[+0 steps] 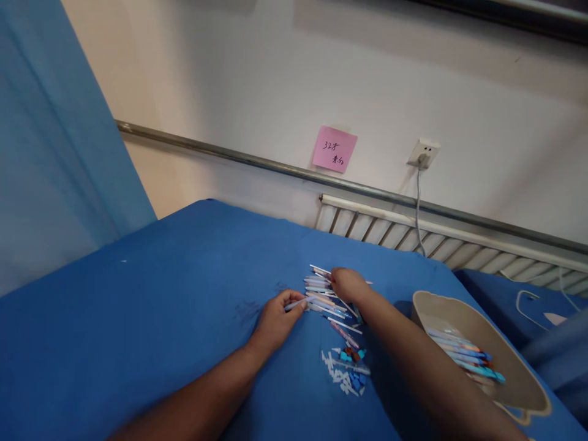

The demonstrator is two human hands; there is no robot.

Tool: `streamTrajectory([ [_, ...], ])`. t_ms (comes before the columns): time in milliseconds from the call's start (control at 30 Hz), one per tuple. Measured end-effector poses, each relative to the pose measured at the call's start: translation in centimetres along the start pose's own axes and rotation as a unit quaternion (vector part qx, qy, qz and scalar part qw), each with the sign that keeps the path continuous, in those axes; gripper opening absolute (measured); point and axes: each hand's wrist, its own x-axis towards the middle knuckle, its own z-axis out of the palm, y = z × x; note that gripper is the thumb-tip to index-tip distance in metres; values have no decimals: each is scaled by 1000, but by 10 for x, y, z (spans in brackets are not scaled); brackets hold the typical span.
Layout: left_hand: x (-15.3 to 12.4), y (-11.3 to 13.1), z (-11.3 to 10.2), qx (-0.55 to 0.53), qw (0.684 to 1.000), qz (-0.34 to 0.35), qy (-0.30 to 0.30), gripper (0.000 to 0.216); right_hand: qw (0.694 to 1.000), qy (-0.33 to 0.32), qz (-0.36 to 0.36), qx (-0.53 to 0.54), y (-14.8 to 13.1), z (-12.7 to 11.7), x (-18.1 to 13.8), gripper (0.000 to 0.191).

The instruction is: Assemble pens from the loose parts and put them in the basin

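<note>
Pen sticks (pixel 327 301) lie in a loose pile in the middle of the blue table (pixel 160 294), just in front of both hands. The left hand (pixel 275 321) pinches one thin pen (pixel 297 302) by its end, with finger and thumb closed on it. The right hand (pixel 348 283) is curled down on top of the pile. I cannot tell if it has hold of anything.

Small bits (pixel 345 372) sit in a little heap right beside the right arm (pixel 404 355). I think the arm could bump them and send them all over, since it is so close. The round pens could also roll away if the pile gets pushed.

Other pens (pixel 462 355) lie in a tan tray (pixel 463 321) on the right. A pink note (pixel 334 149) on the wall (pixel 275 73) has writing by hand. It starts with "32"; the rest I cannot read. I see no brand names on the pens.
</note>
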Motion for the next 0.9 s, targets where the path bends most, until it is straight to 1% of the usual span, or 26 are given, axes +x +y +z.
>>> streamTrajectory([
  [200,-1,0,-1,4,1000,-6,-1,27,1000,1,10,2,2,4,-3,19],
  [400,0,1,-1,-9,1000,-12,-3,27,1000,13,4,11,5,4,-11,20],
  [533,-1,3,0,-15,1000,-17,-1,27,1000,13,1,14,5,2,-9,18],
  [700,0,1,-1,5,1000,3,-6,25,999,22,-16,18,2,1,-3,16],
  [900,0,-4,0,3,1000,10,-5,25,999,37,-27,28,2,6,-2,15],
])
